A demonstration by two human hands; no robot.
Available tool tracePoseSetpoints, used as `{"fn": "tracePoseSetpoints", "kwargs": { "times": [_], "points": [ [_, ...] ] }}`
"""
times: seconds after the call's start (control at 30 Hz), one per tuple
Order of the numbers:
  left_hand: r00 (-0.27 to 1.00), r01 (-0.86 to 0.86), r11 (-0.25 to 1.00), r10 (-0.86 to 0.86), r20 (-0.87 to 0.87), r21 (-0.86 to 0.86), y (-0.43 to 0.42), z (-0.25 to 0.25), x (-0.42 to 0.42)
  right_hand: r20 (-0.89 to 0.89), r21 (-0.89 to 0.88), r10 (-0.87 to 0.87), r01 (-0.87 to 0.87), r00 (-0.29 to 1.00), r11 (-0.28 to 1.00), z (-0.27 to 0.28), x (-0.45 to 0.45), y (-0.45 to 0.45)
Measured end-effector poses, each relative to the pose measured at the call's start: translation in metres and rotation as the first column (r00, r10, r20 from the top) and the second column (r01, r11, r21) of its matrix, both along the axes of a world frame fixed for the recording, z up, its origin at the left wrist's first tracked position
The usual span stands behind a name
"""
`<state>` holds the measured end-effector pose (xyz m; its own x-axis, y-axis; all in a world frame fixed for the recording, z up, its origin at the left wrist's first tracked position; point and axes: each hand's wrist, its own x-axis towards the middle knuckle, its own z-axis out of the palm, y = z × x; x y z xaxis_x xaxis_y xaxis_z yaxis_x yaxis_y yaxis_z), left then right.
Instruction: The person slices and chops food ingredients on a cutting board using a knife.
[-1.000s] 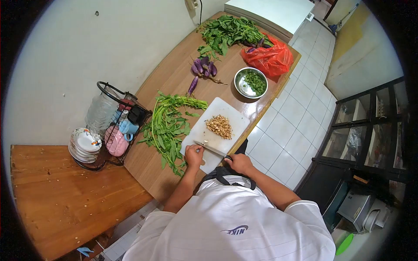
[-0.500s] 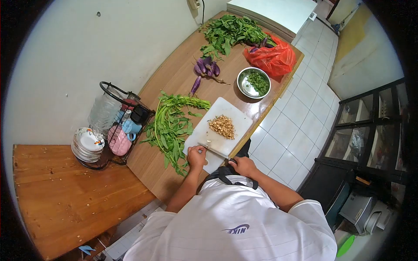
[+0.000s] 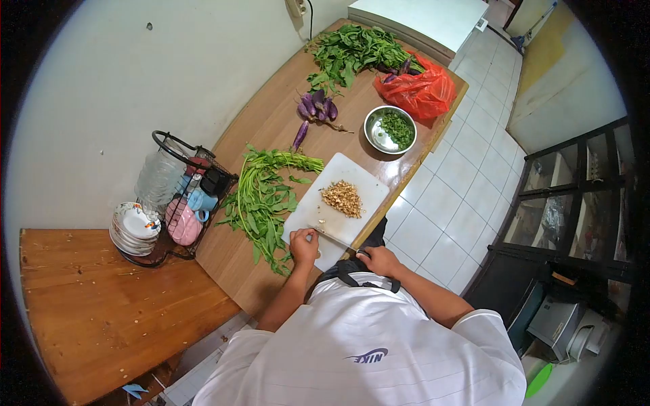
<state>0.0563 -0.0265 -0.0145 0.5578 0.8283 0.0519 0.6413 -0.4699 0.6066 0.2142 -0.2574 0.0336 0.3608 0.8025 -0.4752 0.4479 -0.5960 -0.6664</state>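
My right hand (image 3: 379,260) is wrapped round the handle of a knife (image 3: 336,241) at the near edge of a white cutting board (image 3: 371,184). The blade lies low across the board, its tip towards my left hand (image 3: 304,246). That hand's fingers are curled together at the board's left edge, close to the blade tip; what they pinch, if anything, is hidden. A small pale bit lies by the tip. Further up the board sits a heap of chopped light-brown pieces (image 3: 342,198). Leafy green stems (image 3: 261,196) spread along the board's left side.
A steel bowl (image 3: 371,139) of chopped greens stands beyond the board, near a red plastic bag (image 3: 426,95). Purple eggplants (image 3: 317,105) and more leafy greens (image 3: 352,54) lie at the back. A dish rack (image 3: 203,183) and stacked bowls (image 3: 132,230) stand at left.
The view has shifted slightly. Both hands stay in nearly the same place, with the knife still lying across the board.
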Motion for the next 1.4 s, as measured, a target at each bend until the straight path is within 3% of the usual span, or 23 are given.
{"fn": "tracePoseSetpoints", "kwargs": {
  "times": [0.2,0.37,0.67,0.83,0.93,1.07,1.13,1.23,1.3,1.37,1.4],
  "points": [
    [1.000,-0.020,1.000,0.020,0.014,0.013,-0.002,0.003,0.003,-0.043,0.005,-0.014,0.014,0.999,1.000,-0.003,-0.004,0.009],
    [0.998,-0.030,0.999,0.031,-0.059,0.014,-0.003,0.008,0.005,0.145,0.011,0.043,-0.045,0.989,0.999,0.000,-0.007,0.031],
    [0.986,-0.070,0.996,0.077,-0.149,0.052,-0.002,-0.001,0.013,0.135,-0.028,-0.044,0.048,0.990,0.998,0.012,0.016,0.010],
    [0.999,0.004,0.993,0.001,0.045,-0.118,0.009,-0.001,0.004,0.122,-0.079,-0.022,0.031,0.992,0.996,0.004,0.013,-0.008],
    [0.987,-0.036,0.991,0.055,0.151,-0.127,0.008,-0.003,-0.004,0.106,-0.073,0.016,-0.008,0.994,0.997,0.004,0.010,-0.008],
    [0.984,-0.053,0.987,0.078,0.162,-0.151,0.009,-0.008,-0.017,0.087,-0.055,0.048,-0.043,0.995,0.998,0.000,0.009,0.000],
    [0.973,-0.150,0.974,0.176,0.150,-0.170,0.006,-0.003,-0.017,0.096,-0.044,0.054,-0.050,0.994,0.998,0.007,0.010,0.006],
    [0.977,-0.158,0.973,0.179,0.115,-0.168,0.004,0.007,-0.016,0.145,-0.090,0.025,-0.012,0.989,0.996,0.015,0.018,0.015],
    [0.979,-0.159,0.974,0.176,0.099,-0.159,0.003,0.014,-0.012,0.206,-0.047,-0.107,0.119,0.973,0.992,0.016,0.021,0.017],
    [0.982,-0.155,0.977,0.169,0.086,-0.149,0.003,0.019,-0.001,0.241,-0.022,-0.103,0.112,0.965,0.993,0.014,0.021,0.010],
    [0.985,-0.172,0.978,0.173,0.001,-0.115,0.003,0.021,0.006,0.287,0.015,-0.108,0.108,0.952,0.994,0.013,0.019,0.005]
  ]
}}
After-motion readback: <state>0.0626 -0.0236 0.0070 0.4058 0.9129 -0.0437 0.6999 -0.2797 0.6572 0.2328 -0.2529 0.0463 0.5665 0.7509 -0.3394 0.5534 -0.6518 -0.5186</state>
